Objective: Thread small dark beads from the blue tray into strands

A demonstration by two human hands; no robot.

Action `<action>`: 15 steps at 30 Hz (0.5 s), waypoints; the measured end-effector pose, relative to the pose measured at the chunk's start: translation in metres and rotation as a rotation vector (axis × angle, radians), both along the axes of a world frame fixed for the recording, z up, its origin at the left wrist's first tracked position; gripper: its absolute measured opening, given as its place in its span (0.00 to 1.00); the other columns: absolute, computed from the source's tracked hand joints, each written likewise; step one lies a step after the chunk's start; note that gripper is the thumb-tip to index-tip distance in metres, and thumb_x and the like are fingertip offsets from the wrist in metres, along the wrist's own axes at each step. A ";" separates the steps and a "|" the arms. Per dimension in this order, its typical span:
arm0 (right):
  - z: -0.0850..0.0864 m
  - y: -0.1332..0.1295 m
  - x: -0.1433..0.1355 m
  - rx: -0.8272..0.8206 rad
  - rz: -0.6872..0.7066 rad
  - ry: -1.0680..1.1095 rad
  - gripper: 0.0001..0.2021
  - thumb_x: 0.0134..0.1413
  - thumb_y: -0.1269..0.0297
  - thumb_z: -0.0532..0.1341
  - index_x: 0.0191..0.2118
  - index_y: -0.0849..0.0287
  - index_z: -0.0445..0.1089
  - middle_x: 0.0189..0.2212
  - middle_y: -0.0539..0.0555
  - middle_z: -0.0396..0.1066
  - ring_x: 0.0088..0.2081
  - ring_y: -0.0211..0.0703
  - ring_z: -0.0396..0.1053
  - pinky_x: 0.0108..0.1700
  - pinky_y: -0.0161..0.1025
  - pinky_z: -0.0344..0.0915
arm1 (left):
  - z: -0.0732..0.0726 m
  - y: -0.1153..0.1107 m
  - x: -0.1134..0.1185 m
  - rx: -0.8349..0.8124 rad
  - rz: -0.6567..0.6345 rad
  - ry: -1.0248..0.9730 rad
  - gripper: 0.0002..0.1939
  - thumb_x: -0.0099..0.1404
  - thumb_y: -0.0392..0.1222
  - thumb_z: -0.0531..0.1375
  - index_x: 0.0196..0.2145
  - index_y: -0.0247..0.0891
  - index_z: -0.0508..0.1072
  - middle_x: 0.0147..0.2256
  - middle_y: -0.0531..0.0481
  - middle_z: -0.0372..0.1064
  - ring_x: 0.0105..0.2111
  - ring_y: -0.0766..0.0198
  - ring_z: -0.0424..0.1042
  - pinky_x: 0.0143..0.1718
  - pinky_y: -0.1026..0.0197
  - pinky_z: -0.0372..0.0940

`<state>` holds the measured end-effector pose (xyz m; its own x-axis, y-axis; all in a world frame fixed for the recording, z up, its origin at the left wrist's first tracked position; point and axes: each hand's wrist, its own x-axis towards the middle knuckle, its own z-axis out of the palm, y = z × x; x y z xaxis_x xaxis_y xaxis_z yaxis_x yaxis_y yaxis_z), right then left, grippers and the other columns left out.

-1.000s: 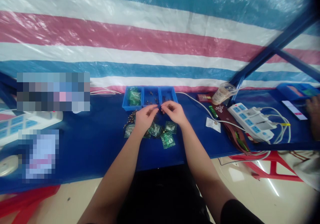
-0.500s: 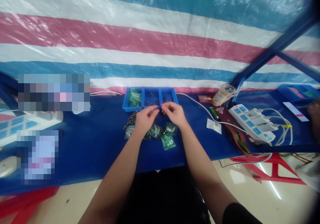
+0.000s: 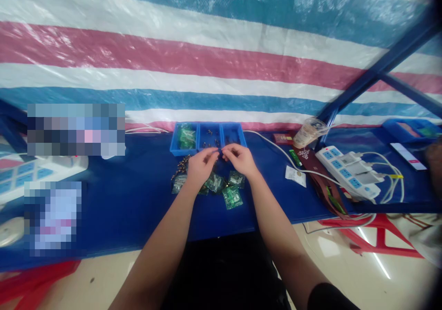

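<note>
My left hand [image 3: 202, 165] and my right hand [image 3: 240, 158] meet fingertip to fingertip just in front of a blue three-part bin [image 3: 184, 152]. Both are closed in a pinch; whatever sits between the fingers is too small to make out. Green packets [image 3: 187, 136] fill the bin's left compartment, and small dark metal parts [image 3: 217, 143] lie in the middle one. The right compartment also holds small dark pieces. Under and beside my left hand is a pile of small brassy parts [image 3: 183, 165]. Clear bags with green contents [image 3: 232, 197] lie below my hands.
To the right stand a plastic cup [image 3: 309, 132], a brown strap-like bag [image 3: 316, 172], a white packet [image 3: 295, 175] and a power strip [image 3: 347, 169] with cables. Another power strip [image 3: 44, 174] is at the left. A striped sheet [image 3: 214, 61] hangs behind the blue table [image 3: 138, 208].
Both hands stay pinched together at nearly the same spot, with only slight finger movement. The whole view has shifted a little. Bin and bags look unchanged.
</note>
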<state>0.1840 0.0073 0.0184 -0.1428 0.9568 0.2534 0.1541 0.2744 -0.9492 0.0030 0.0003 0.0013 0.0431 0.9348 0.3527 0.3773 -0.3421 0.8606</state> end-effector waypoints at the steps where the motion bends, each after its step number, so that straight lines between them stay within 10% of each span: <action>1: 0.000 0.000 0.000 -0.001 0.003 0.002 0.18 0.59 0.46 0.63 0.39 0.58 0.75 0.28 0.53 0.76 0.28 0.40 0.72 0.34 0.38 0.70 | 0.000 0.000 0.000 0.001 -0.001 -0.003 0.16 0.68 0.51 0.61 0.47 0.40 0.79 0.34 0.48 0.80 0.33 0.61 0.80 0.38 0.60 0.75; 15: 0.002 -0.003 0.000 0.045 -0.029 -0.048 0.15 0.59 0.49 0.64 0.39 0.57 0.75 0.28 0.52 0.75 0.29 0.40 0.71 0.34 0.38 0.69 | 0.001 -0.002 0.001 -0.023 -0.004 0.006 0.17 0.68 0.51 0.61 0.49 0.41 0.78 0.30 0.50 0.79 0.29 0.63 0.78 0.37 0.61 0.74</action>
